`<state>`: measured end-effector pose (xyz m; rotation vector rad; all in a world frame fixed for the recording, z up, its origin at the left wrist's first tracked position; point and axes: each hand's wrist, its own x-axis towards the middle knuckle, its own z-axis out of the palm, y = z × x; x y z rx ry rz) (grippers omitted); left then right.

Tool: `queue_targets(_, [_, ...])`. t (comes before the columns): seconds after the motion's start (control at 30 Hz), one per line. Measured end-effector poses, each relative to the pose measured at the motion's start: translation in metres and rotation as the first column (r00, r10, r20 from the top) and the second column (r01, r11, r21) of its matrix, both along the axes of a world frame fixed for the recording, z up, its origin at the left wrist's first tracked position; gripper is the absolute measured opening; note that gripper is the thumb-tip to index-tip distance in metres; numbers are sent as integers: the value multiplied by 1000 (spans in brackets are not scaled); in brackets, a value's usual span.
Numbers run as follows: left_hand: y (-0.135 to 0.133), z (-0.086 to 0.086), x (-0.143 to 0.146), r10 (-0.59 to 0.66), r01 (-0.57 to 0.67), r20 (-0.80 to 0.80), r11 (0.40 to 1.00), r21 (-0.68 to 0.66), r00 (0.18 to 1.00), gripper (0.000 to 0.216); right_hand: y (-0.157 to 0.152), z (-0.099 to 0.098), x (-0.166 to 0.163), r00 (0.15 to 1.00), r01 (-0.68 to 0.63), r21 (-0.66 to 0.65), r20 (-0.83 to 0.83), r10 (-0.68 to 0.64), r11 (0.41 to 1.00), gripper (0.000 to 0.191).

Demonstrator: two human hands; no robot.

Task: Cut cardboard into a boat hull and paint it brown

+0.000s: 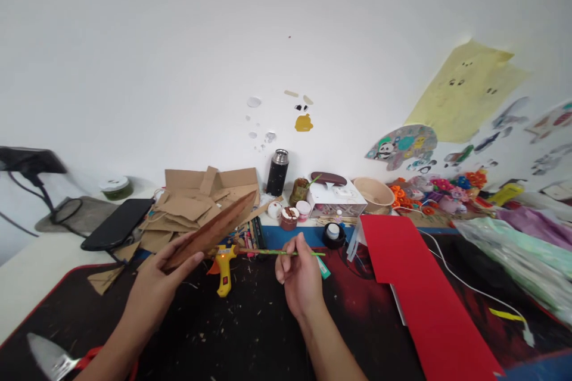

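My left hand (157,283) is closed on a long brown-painted cardboard piece (213,227), which slants up toward the right. My right hand (300,274) pinches a thin green paintbrush (286,253) held level, its tip pointing left toward the lower end of the cardboard. A yellow glue gun (224,268) lies on the dark mat (232,327) between the two hands.
A pile of cardboard scraps (196,205), a black phone (117,224), a black flask (277,172), small paint jars (289,218), a white box (335,197) and a bowl (374,193) line the wall. A red sheet (415,286) lies at right. Scissors (56,358) rest at lower left.
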<state>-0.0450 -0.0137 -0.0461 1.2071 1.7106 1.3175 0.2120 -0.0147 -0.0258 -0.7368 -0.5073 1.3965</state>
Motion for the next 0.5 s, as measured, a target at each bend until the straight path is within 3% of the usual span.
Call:
queue_targets(0.1, [-2,2,2,-37,44,-156,998,43,987,68,-3,1,0,1000,-3,8,-8,3,1000,59])
queue_targets(0.23, [-2,4,6,-81,105,-225,990,98,971,64,-12,0,2,998,-51,-2,-32,51,999,59])
queue_targets(0.5, [-1,32,1,-11,15,-92,999,50,996,71,-28,-18,16,996,-73,-57,-50,71,996,60])
